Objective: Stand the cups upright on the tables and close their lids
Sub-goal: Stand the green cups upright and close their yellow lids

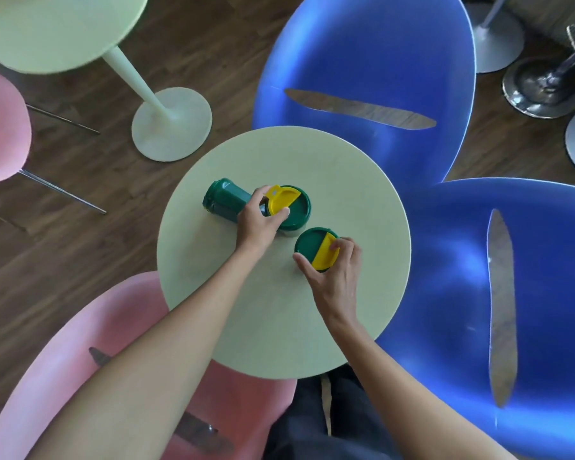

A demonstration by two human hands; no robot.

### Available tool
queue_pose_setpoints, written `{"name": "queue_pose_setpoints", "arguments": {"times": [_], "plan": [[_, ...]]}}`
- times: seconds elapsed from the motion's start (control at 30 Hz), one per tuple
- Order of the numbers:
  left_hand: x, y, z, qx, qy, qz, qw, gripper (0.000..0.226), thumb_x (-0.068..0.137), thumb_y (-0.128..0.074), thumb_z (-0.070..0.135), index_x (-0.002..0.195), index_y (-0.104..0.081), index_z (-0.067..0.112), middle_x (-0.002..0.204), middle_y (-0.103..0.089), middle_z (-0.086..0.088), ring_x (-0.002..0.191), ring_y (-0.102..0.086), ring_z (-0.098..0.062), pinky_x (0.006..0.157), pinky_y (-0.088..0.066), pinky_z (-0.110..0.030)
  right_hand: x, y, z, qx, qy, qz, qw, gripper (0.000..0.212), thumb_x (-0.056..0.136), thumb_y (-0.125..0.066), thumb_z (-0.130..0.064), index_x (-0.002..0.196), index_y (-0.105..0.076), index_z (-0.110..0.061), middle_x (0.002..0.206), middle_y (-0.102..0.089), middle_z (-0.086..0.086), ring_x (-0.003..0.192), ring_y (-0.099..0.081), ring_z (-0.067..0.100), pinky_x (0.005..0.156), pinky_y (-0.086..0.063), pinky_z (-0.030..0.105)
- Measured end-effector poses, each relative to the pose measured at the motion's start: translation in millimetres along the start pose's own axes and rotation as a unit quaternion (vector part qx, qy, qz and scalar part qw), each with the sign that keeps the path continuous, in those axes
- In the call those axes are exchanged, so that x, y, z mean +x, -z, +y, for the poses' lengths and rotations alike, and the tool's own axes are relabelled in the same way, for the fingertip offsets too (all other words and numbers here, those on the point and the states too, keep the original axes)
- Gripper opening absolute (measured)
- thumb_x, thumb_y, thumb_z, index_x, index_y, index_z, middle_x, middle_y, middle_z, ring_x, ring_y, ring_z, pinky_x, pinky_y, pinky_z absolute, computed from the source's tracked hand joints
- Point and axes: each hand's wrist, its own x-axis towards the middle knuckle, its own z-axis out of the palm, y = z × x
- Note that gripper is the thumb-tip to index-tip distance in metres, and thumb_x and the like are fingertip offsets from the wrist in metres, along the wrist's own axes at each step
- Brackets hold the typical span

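Two dark green cups with green-and-yellow lids are on a round pale green table (279,327). One cup (228,199) lies on its side, its base pointing left. Its yellow lid flap (281,199) stands raised open. My left hand (258,220) grips this cup near the lid, thumb touching the flap. The second cup (312,245) stands upright just to the right. Its yellow flap (326,255) lies flat. My right hand (336,270) holds this cup's lid from the near side, fingers over the yellow flap.
Two blue shell chairs (372,61) (528,293) stand behind and to the right of the table. A pink chair (97,343) is at the near left, another pink chair (0,127) at far left. A second pale green table (54,31) stands at the upper left on the wooden floor.
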Motion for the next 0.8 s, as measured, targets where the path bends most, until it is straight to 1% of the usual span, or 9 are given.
{"name": "queue_pose_setpoints", "arguments": {"times": [0.13,0.3,0.4,0.53,0.6,0.67,0.7,0.77,0.8], "plan": [[1,2,-4,-0.002,0.002,-0.019,1.000,0.053,0.082,-0.074,0.021,0.132,-0.056,0.018,0.121,-0.062,0.001,0.109,-0.054,-0.012,0.088,-0.038,-0.015,1,-8,-8,-0.007,-0.034,0.000,0.999,0.066,0.070,-0.079,-0.051,0.112,-0.044,-0.013,0.119,-0.040,0.002,0.113,-0.039,0.019,0.088,-0.030,0.021],[2,2,-7,-0.008,0.005,-0.039,0.999,0.055,0.083,-0.072,0.023,0.135,-0.052,0.020,0.130,-0.061,-0.001,0.118,-0.055,-0.016,0.093,-0.040,-0.020,0,-13,-11,-0.009,-0.041,0.003,0.999,0.068,0.071,-0.078,-0.054,0.112,-0.040,-0.014,0.120,-0.036,0.003,0.115,-0.037,0.021,0.095,-0.040,0.033],[2,1,-9,-0.017,0.011,-0.041,0.999,0.056,0.083,-0.071,0.024,0.136,-0.051,0.021,0.130,-0.061,-0.001,0.117,-0.055,-0.018,0.096,-0.043,-0.025,0,-15,-12,-0.005,-0.045,0.003,0.999,0.067,0.071,-0.078,-0.054,0.110,-0.039,-0.015,0.119,-0.035,0.002,0.115,-0.037,0.022,0.094,-0.042,0.035],[3,1,-9,-0.020,0.009,-0.047,0.999,0.057,0.084,-0.071,0.023,0.137,-0.050,0.020,0.129,-0.060,-0.001,0.116,-0.055,-0.016,0.093,-0.041,-0.021,-2,-14,-14,-0.002,-0.041,-0.003,0.999,0.068,0.072,-0.077,-0.054,0.113,-0.039,-0.015,0.122,-0.036,0.003,0.115,-0.036,0.021,0.091,-0.039,0.031],[4,0,-11,-0.021,-0.001,-0.046,0.999,0.056,0.085,-0.071,0.029,0.136,-0.050,0.020,0.128,-0.059,-0.001,0.114,-0.055,-0.016,0.090,-0.042,-0.019,-5,-12,-13,0.003,-0.036,-0.004,0.999,0.062,0.077,-0.072,-0.053,0.116,-0.039,-0.017,0.125,-0.037,0.003,0.116,-0.036,0.021,0.092,-0.037,0.030],[5,3,-15,-0.019,0.002,0.003,1.000,0.055,0.087,-0.066,0.043,0.134,-0.051,0.020,0.122,-0.057,-0.002,0.104,-0.057,-0.019,0.080,-0.045,-0.018,-7,-7,-13,0.019,-0.031,0.004,0.999,0.050,0.084,-0.066,-0.048,0.118,-0.040,-0.022,0.127,-0.040,0.001,0.115,-0.038,0.019,0.092,-0.040,0.034],[6,6,-17,-0.010,0.004,0.051,0.999,0.054,0.088,-0.062,0.048,0.132,-0.052,0.019,0.119,-0.057,-0.004,0.102,-0.057,-0.022,0.079,-0.047,-0.022,-6,-4,-12,0.025,-0.026,0.009,0.999,0.045,0.086,-0.064,-0.043,0.119,-0.041,-0.023,0.127,-0.041,0.000,0.111,-0.038,0.017,0.093,-0.042,0.036],[14,16,-22,0.030,0.016,0.159,0.987,0.051,0.088,-0.059,0.046,0.128,-0.054,0.015,0.118,-0.059,-0.009,0.106,-0.055,-0.029,0.086,-0.047,-0.038,-2,2,-11,0.031,-0.029,0.004,0.999,0.042,0.088,-0.062,-0.031,0.124,-0.043,-0.022,0.126,-0.044,-0.001,0.106,-0.037,0.013,0.090,-0.040,0.033],[21,22,-25,0.052,0.042,0.203,0.977,0.050,0.088,-0.059,0.044,0.127,-0.054,0.014,0.121,-0.058,-0.011,0.110,-0.052,-0.032,0.089,-0.045,-0.041,2,5,-10,0.033,-0.035,-0.007,0.999,0.044,0.088,-0.062,-0.028,0.127,-0.043,-0.021,0.127,-0.046,-0.001,0.106,-0.039,0.013,0.088,-0.039,0.031]]}}
